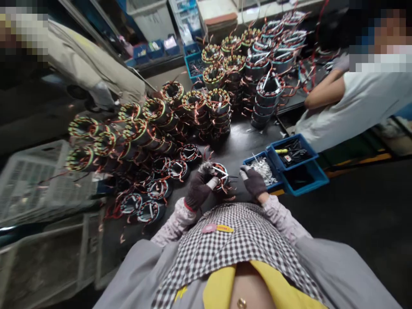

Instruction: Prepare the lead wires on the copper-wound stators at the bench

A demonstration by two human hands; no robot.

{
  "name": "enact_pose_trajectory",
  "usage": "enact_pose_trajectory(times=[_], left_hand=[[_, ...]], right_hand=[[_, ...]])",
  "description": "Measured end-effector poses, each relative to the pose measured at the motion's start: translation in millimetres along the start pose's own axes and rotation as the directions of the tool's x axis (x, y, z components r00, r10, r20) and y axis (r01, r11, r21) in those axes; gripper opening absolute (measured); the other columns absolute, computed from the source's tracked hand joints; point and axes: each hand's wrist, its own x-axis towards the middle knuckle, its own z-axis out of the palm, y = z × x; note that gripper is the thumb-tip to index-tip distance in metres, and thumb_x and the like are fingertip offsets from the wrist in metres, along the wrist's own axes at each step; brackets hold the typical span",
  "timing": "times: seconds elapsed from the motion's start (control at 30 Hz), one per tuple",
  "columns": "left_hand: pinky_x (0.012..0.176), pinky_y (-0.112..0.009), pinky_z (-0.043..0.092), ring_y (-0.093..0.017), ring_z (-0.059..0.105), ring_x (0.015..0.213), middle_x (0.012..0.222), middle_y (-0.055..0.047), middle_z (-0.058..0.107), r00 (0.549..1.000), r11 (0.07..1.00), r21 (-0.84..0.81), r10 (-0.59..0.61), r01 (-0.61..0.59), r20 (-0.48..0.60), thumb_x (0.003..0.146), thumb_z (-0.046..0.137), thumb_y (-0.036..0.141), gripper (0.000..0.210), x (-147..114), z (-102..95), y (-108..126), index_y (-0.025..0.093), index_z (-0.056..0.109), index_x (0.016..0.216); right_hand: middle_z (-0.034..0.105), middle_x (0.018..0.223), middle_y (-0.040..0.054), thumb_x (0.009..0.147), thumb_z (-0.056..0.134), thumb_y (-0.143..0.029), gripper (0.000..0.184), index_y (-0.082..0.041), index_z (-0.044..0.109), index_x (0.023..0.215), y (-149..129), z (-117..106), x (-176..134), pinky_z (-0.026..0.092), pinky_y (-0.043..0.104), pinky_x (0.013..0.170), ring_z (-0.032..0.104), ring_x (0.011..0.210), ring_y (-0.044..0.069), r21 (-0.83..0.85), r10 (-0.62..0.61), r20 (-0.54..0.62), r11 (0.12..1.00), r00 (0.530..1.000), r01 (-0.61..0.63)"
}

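In front of my apron stands a small wound stator with copper-coloured leads. A white sleeve and thin dark pieces lie across its top. My left hand, in a dark glove with pale fingertips, is closed at the stator's left rim, thumb and fingers around its edge and leads. My right hand, gloved the same way, is to the right of the stator, apart from it. Its fingers are drawn together; whatever they hold is too small to make out. Beside that hand is a blue bin of short white sleeves.
Stacked stators fill the table's back and left, with several smaller ones nearer my left arm. Blue trays sit at right, one holding black pieces. A co-worker's arm is at right; another person's sleeve at left.
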Motion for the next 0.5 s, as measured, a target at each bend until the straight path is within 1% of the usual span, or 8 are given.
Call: enact_pose_trajectory(times=[0.1,0.17,0.23,0.3,0.33,0.37,0.43,0.5], left_hand=[[0.096,-0.044,0.064,-0.023,0.075,0.094,0.102,-0.006,0.078,0.991,0.989,0.083,0.12,-0.125,0.057,0.084,0.079,0.026,0.045,-6,11.6,13,0.021,0.068,0.127],[0.097,-0.044,0.064,-0.023,0.076,0.095,0.105,-0.007,0.08,0.975,0.972,0.141,0.167,-0.188,0.147,0.084,0.077,0.025,0.053,-11,23.1,21,0.02,0.065,0.136],[0.1,-0.044,0.063,-0.024,0.076,0.099,0.11,-0.008,0.08,0.959,0.96,0.164,0.188,-0.225,0.213,0.083,0.076,0.024,0.059,-10,27.6,24,0.019,0.063,0.14],[0.101,-0.043,0.063,-0.023,0.076,0.1,0.114,-0.009,0.079,0.971,0.967,0.139,0.193,-0.212,0.14,0.084,0.075,0.025,0.055,-1,18.2,22,0.019,0.063,0.137],[0.101,-0.044,0.063,-0.023,0.076,0.101,0.115,-0.009,0.079,0.983,0.975,0.124,0.181,-0.184,0.035,0.084,0.075,0.025,0.049,7,8.0,19,0.02,0.065,0.132],[0.104,-0.044,0.062,-0.023,0.075,0.104,0.116,-0.009,0.078,0.985,0.985,0.114,0.142,-0.131,-0.097,0.085,0.074,0.026,0.042,14,-4.5,14,0.02,0.066,0.126],[0.112,-0.045,0.057,-0.025,0.073,0.114,0.116,-0.009,0.077,0.944,0.995,0.094,-0.002,0.035,-0.331,0.086,0.074,0.024,0.031,26,-30.0,1,0.022,0.067,0.116],[0.114,-0.045,0.056,-0.026,0.073,0.118,0.115,-0.01,0.077,0.907,0.979,0.055,-0.161,0.197,-0.389,0.085,0.075,0.019,0.033,28,-44.3,-13,0.022,0.068,0.116]], right_hand=[[0.077,0.096,0.003,0.097,0.069,-0.046,0.042,-0.023,0.07,0.132,-41,-27,-25,0.059,0.034,0.086,0.072,0.085,0.019,0.324,-0.133,0.022,0.939,0.991,0.119],[0.078,0.097,0.0037,0.092,0.074,-0.049,0.037,-0.024,0.075,0.12,-67,-40,-39,0.06,0.036,0.087,0.072,0.088,0.02,0.396,-0.242,0.076,0.898,0.967,0.193],[0.078,0.095,0.0057,0.089,0.075,-0.053,0.033,-0.023,0.077,0.104,-76,-56,-50,0.061,0.037,0.084,0.073,0.085,0.021,0.366,-0.207,0.023,0.912,0.978,0.184],[0.078,0.091,0.0078,0.085,0.075,-0.057,0.039,-0.022,0.076,0.101,-59,-78,-57,0.061,0.041,0.078,0.073,0.077,0.023,0.353,-0.022,-0.148,0.933,0.989,0.074],[0.078,0.094,0.0098,0.084,0.073,-0.058,0.042,-0.022,0.075,0.104,-41,-92,-58,0.062,0.043,0.078,0.074,0.078,0.026,0.345,0.099,-0.261,0.939,0.96,-0.003],[0.079,0.097,0.0124,0.082,0.071,-0.056,0.04,-0.023,0.074,0.105,-19,-107,-59,0.062,0.046,0.081,0.076,0.084,0.029,0.297,0.194,-0.397,0.952,0.897,-0.075],[0.079,0.109,0.0185,0.081,0.064,-0.048,0.034,-0.026,0.076,0.104,29,-134,-57,0.059,0.051,0.093,0.077,0.104,0.036,0.016,0.267,-0.577,0.949,0.772,-0.316],[0.077,0.124,0.0212,0.085,0.053,-0.046,0.036,-0.031,0.077,0.107,65,-151,-54,0.054,0.056,0.103,0.072,0.123,0.04,-0.254,0.33,-0.568,0.801,0.754,-0.542]])
